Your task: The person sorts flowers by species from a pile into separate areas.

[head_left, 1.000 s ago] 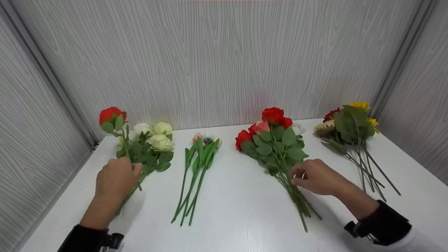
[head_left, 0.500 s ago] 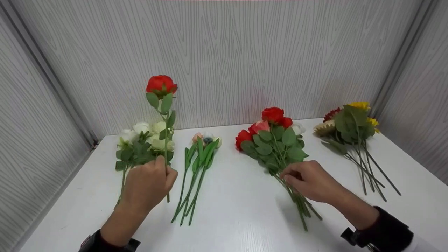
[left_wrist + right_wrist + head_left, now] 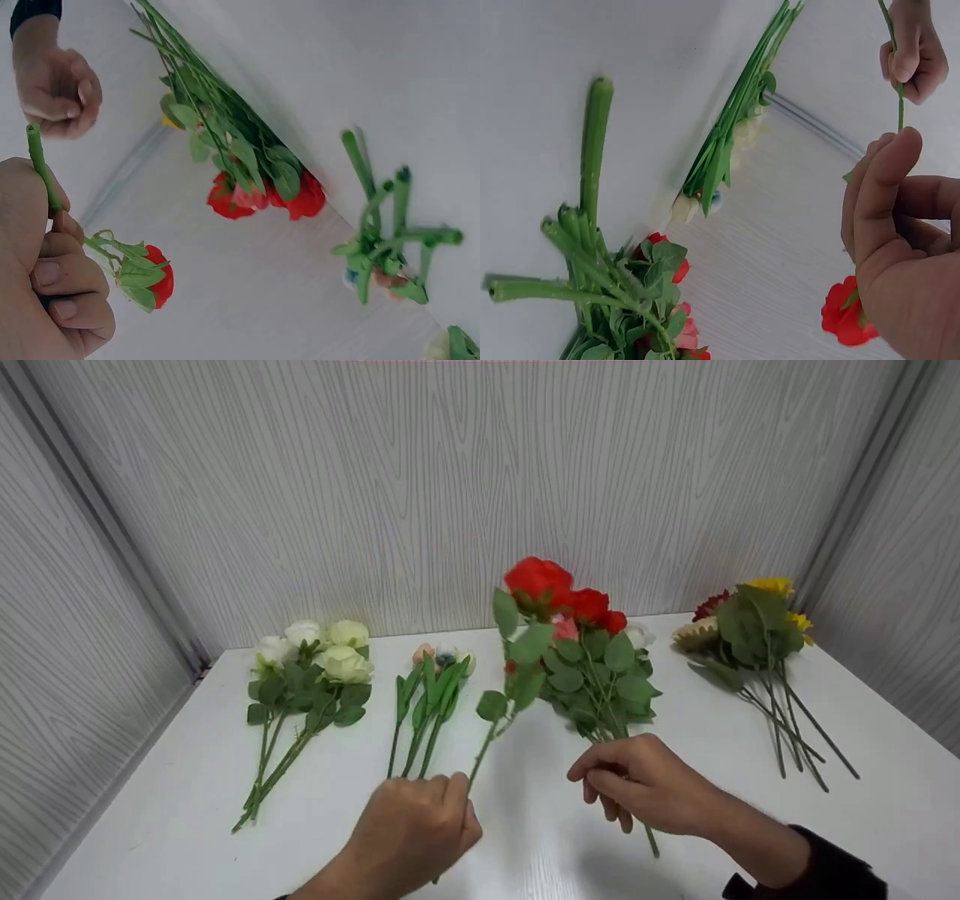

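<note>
My left hand grips a single red rose by its green stem, fingers curled round it. The rose leans up and to the right, its bloom overlapping the red rose bunch in the head view. In the left wrist view the cut end of the stem sticks out past the thumb. My right hand hovers over the stems of the red bunch, fingers loosely bent and holding nothing. From the right wrist view, the held rose's bloom shows behind my right hand.
White roses lie in a bunch at the left. Several tulips lie left of centre, their stem ends hidden behind my left hand. Gerbera-like flowers with yellow and dark red heads lie at the right. A wood-patterned wall stands behind the white table.
My left hand has carried the red rose from above the white roses across to the right, toward the red bunch. My right hand has shifted slightly left and nearer the table's front.
</note>
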A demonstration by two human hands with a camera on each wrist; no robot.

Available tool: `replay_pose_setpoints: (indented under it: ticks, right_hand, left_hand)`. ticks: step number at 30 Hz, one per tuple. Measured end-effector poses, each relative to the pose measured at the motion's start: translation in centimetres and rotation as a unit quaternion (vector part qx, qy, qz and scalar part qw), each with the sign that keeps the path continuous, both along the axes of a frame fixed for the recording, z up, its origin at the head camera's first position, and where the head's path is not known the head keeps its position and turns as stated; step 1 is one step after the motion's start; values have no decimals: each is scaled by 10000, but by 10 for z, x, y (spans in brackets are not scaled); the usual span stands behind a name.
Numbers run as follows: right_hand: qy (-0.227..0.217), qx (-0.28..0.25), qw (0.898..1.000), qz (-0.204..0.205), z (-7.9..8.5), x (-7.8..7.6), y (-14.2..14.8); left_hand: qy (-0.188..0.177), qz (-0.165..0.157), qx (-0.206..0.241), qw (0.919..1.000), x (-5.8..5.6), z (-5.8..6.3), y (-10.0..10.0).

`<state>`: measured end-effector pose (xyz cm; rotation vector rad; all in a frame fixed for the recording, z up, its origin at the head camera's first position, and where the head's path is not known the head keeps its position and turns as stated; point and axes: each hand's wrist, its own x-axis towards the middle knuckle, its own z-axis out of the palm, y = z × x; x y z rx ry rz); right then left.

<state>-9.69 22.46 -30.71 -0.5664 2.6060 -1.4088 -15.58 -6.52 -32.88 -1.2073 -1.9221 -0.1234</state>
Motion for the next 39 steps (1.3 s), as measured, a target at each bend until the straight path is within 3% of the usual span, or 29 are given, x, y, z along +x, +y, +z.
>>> replay_pose_setpoints:
  ticks: [2, 5, 8, 13, 17, 22, 32, 39]
  right_hand:
    - [-12, -27, 9991, 424, -1, 4, -5]
    - [-62, -126, 9931, 1165, -5, 9, -12]
    - [-200, -505, 9819, 1812, -11, 14, -19]
    - [-316, -1496, 9569, 2468, -20, 17, -26]
    - [99, -2024, 9400, 2746, -25, 16, -30]
    - [518, -2068, 9373, 2757, -28, 14, -32]
    - [355, -2121, 9391, 2679, -29, 16, -35]
    - [635, -1663, 9614, 2099, -28, 19, -35]
  left_hand:
    - [154, -323, -84, 9993, 12, -3, 6]
    - [13, -890, -307, 9956, 28, -4, 11]
    - [-149, -1232, -526, 9909, 38, -5, 13]
    - [10, -1366, -624, 9887, 41, -9, 15]
    - [-77, -1420, -770, 9868, 39, -11, 17]
    - [-100, -1403, -879, 9862, 37, -12, 17]
    - [-160, -1394, -991, 9851, 36, -14, 15]
    - [-94, -1697, -765, 9825, 31, -16, 15]
